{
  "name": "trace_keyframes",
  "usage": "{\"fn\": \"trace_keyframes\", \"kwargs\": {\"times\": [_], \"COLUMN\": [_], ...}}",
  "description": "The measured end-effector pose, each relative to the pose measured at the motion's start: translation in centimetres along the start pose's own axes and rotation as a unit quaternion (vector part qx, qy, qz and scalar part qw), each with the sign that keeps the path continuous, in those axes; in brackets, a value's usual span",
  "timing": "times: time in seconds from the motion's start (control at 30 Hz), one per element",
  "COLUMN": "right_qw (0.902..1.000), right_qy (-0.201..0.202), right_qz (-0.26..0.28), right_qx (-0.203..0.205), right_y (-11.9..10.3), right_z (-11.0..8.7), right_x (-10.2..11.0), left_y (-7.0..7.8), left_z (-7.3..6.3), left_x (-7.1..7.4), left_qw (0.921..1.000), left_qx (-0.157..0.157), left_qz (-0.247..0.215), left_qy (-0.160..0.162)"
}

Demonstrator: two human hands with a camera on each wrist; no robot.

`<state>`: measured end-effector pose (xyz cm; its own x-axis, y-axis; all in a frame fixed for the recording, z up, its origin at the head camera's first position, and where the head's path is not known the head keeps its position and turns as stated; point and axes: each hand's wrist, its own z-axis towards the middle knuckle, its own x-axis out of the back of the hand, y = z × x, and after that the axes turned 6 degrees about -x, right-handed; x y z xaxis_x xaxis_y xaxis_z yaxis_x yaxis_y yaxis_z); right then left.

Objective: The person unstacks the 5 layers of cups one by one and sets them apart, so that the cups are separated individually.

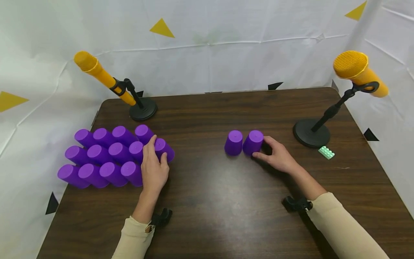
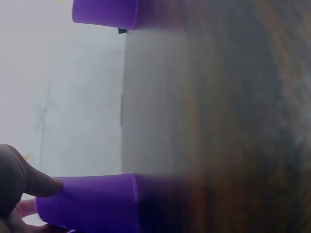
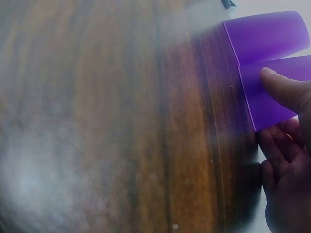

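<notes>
My left hand (image 1: pixel 154 169) grips an upside-down purple cup (image 1: pixel 165 151) at the right end of a cluster. In the left wrist view the thumb (image 2: pixel 43 185) lies against this cup's (image 2: pixel 92 201) side, with fingers partly visible beyond it. To the right, my right hand (image 1: pixel 277 157) holds another upside-down purple cup (image 1: pixel 253 144) between thumb and fingers. A second purple cup (image 1: pixel 233 143) stands close on its left. Both appear in the right wrist view, where the thumb (image 3: pixel 284 90) presses the nearer cup (image 3: pixel 257 102).
Several inverted purple cups (image 1: pixel 111 172) form rows at the left of the brown table (image 1: pixel 207 216). Yellow microphones on black stands rise at the back left (image 1: pixel 103 77) and back right (image 1: pixel 354 66). A mint-green toy brick (image 1: pixel 326 152) lies by the right stand's base (image 1: pixel 311 133).
</notes>
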<state>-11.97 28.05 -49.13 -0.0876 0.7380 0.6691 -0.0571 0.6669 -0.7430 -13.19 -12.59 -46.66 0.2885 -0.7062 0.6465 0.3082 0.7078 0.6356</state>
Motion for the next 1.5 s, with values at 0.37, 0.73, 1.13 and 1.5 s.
{"fn": "trace_keyframes", "kwargs": {"times": [0.37, 0.73, 1.13, 1.5], "right_qw": [0.9999, 1.0000, 1.0000, 1.0000], "right_qy": [0.007, 0.008, 0.004, 0.002], "right_qz": [0.000, 0.000, 0.005, 0.007], "right_qx": [0.010, 0.005, 0.004, 0.006], "right_y": [-0.1, -0.1, -0.1, 0.0], "right_z": [0.2, 0.2, 0.1, 0.1], "right_x": [-0.1, -0.2, -0.2, -0.1], "left_y": [3.0, 7.3, 9.5, 10.0], "left_z": [0.7, 0.7, 1.8, 2.5], "left_x": [1.2, -3.3, -11.3, -13.1], "left_qw": [0.9940, 0.9797, 0.9548, 0.9593], "left_qx": [-0.066, -0.187, -0.202, -0.184], "left_qz": [0.032, -0.062, -0.150, -0.138], "left_qy": [0.081, -0.037, -0.158, -0.164]}}
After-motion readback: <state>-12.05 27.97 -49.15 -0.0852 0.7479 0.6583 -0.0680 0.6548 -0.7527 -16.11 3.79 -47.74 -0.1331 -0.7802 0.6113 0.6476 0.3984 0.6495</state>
